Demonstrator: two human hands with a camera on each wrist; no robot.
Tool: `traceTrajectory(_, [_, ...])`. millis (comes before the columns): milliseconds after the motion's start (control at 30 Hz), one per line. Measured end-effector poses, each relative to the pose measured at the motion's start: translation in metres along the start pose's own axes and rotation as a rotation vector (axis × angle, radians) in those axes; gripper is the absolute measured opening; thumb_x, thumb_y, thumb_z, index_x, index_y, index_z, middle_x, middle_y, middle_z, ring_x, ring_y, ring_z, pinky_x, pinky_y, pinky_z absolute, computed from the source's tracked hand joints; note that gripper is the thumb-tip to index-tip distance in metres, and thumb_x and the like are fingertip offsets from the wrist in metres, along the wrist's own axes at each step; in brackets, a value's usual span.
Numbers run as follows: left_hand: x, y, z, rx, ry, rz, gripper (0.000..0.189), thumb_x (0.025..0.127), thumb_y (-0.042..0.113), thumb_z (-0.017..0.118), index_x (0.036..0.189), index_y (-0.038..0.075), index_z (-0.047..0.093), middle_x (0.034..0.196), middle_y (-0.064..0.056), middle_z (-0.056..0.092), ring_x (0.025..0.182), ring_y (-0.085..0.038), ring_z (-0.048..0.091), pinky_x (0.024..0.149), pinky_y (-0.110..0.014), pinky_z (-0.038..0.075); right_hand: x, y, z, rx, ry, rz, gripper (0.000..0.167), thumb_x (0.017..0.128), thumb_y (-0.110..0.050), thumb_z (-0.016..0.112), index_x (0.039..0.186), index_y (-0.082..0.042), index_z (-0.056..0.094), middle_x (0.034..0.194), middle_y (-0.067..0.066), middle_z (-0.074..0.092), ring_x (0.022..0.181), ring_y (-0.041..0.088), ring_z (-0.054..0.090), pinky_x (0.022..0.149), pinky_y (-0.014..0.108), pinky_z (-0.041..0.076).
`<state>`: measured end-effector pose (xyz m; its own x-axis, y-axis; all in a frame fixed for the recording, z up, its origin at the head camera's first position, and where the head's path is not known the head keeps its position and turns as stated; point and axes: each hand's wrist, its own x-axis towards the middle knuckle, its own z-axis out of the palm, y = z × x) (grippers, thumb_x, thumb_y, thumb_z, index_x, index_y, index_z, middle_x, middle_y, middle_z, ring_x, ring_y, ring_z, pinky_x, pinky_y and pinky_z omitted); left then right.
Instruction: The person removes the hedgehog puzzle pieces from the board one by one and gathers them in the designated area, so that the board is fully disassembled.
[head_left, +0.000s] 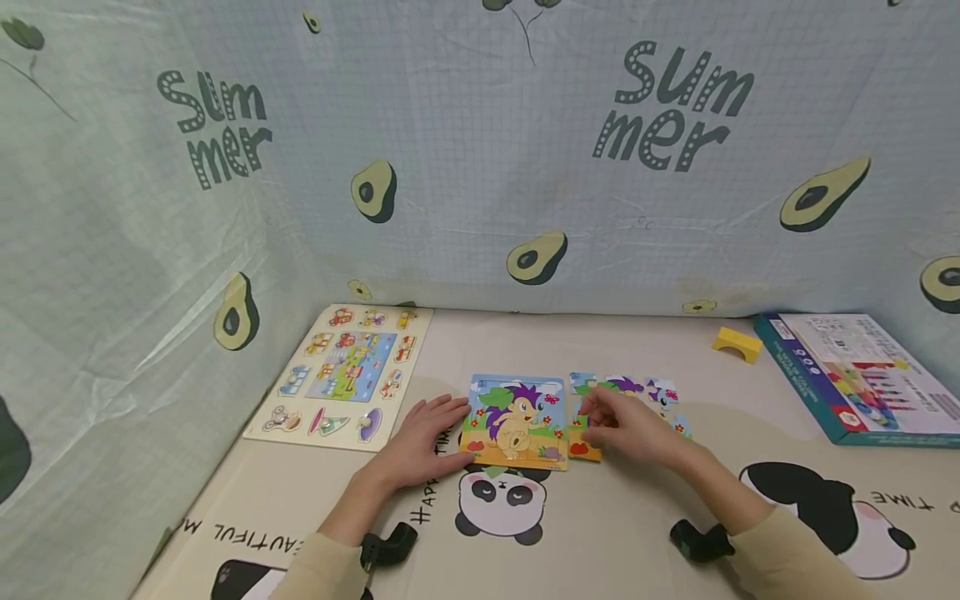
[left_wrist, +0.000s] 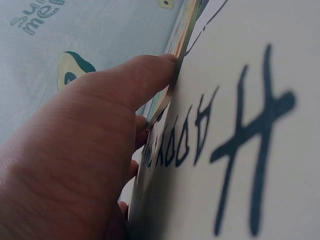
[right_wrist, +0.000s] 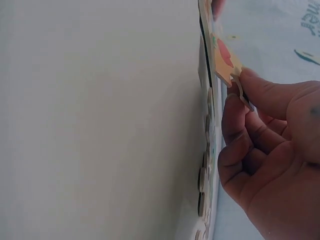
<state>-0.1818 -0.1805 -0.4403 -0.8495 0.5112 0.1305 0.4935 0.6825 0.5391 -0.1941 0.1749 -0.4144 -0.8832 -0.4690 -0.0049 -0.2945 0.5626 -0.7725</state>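
Observation:
A hedgehog jigsaw board (head_left: 557,466) lies on the table in the middle of the head view, its picture showing purple spines and a green leaf. My left hand (head_left: 427,442) rests at its left side, thumb and fingertips against the edge; the left wrist view shows the thumb on that edge. Just right of the board, my right hand (head_left: 630,427) pinches an orange puzzle piece (right_wrist: 226,60) with a red patch between thumb and index finger. That piece is tilted in the right wrist view. Several more puzzle pieces (head_left: 663,390) lie behind and around the right hand, partly hidden by it.
A pegboard-style picture puzzle (head_left: 416,333) lies at the back left. Toward the back right are a yellow arch block (head_left: 737,342) and a teal-edged box (head_left: 885,383). A printed cloth wall (head_left: 450,125) rises behind the table.

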Motion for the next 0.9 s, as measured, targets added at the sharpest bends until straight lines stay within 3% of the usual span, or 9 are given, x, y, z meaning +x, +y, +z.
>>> traceTrajectory(400, [-0.0002,0.0001,-0.0011,0.000,-0.002,-0.005,0.073,0.089,0.044,0.072,0.148,0.006,0.051,0.154,-0.009,0.046,0.148,-0.033,0.027,0.121,-0.055,0.010,-0.0035,0.0047,-0.0049,-0.067,-0.056,-0.029,0.025,0.090,-0.012,0.077,0.105,-0.006,0.057,0.084,0.000,0.055,0.079,0.019,0.053,0.067,0.025,0.048])
traceTrajectory(733, [-0.0003,-0.0003,-0.0006,-0.004,-0.001,0.001,0.073,0.089,0.044,0.072,0.147,0.006,0.052,0.154,-0.009,0.046,0.148,-0.033,0.028,0.120,-0.056,0.012,-0.0053,0.0002,-0.0019,-0.111,-0.061,0.026,0.033,0.086,-0.019,0.083,0.106,-0.008,0.059,0.087,0.001,0.054,0.083,0.018,0.052,0.069,0.024,0.050])
traceTrajectory(900, [-0.0003,-0.0004,-0.0007,0.001,-0.004,0.000,0.073,0.089,0.044,0.072,0.147,0.005,0.052,0.154,-0.009,0.046,0.148,-0.033,0.028,0.120,-0.056,0.011,-0.0060,-0.0027,-0.0011,-0.147,-0.059,0.015,0.033,0.085,-0.020,0.083,0.106,-0.008,0.061,0.086,0.000,0.055,0.082,0.018,0.052,0.069,0.024,0.051])
